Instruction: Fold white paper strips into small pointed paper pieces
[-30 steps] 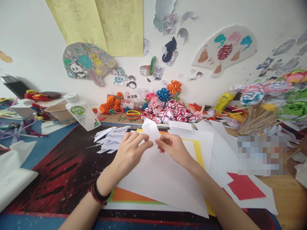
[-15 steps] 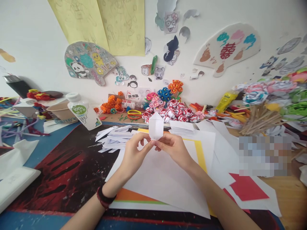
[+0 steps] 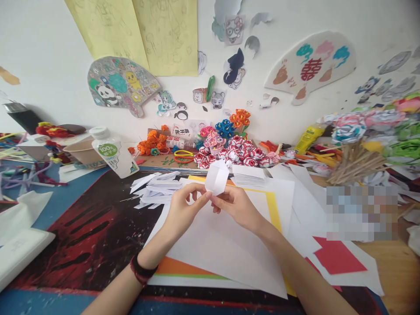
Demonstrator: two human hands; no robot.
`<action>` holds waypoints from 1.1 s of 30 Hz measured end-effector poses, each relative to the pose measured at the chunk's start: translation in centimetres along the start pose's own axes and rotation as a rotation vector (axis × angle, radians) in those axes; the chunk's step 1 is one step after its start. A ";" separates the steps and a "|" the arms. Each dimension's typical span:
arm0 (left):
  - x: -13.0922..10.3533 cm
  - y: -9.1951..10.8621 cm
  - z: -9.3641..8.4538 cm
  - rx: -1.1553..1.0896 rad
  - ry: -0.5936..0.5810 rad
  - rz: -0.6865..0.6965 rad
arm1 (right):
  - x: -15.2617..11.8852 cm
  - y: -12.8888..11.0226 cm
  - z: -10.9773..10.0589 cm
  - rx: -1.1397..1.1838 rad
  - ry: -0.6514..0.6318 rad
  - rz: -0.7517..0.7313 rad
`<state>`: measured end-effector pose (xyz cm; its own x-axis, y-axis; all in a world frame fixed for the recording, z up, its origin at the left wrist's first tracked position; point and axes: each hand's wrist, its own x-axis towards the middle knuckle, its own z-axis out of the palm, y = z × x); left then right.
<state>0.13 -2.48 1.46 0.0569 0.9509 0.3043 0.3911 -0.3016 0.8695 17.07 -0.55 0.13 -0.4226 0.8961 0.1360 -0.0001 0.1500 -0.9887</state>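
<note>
dark red band (image 3: 141, 270), left wrist

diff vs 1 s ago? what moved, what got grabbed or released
The folded white paper piece was turned in the fingers: its point leaned left, then stood upright, and now tips right. The left hand and right hand drew closer together and rose slightly off the white sheet; both kept their pinch, nothing released. The stack of folded pieces, the bottle and the paper flowers stayed put.
</note>
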 end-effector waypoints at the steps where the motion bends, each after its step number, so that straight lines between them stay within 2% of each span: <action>1: 0.0 0.0 0.0 0.006 0.001 -0.001 | 0.0 0.0 0.0 -0.006 -0.002 0.001; 13: 0.1 -0.1 -0.1 -0.006 0.035 -0.020 | 0.0 -0.1 -0.9 -0.022 0.038 -0.035; 22: 0.1 -0.1 -0.3 -0.068 0.017 -0.070 | 0.0 -0.7 -0.5 -0.010 0.065 -0.023; 33: 0.1 0.0 -0.3 -0.063 0.004 -0.095 | 0.0 -0.4 -0.4 0.007 0.118 -0.071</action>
<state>-0.10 -2.39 1.59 0.0188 0.9751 0.2212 0.3357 -0.2145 0.9172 17.44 -0.46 0.52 -0.3118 0.9262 0.2118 -0.0326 0.2123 -0.9767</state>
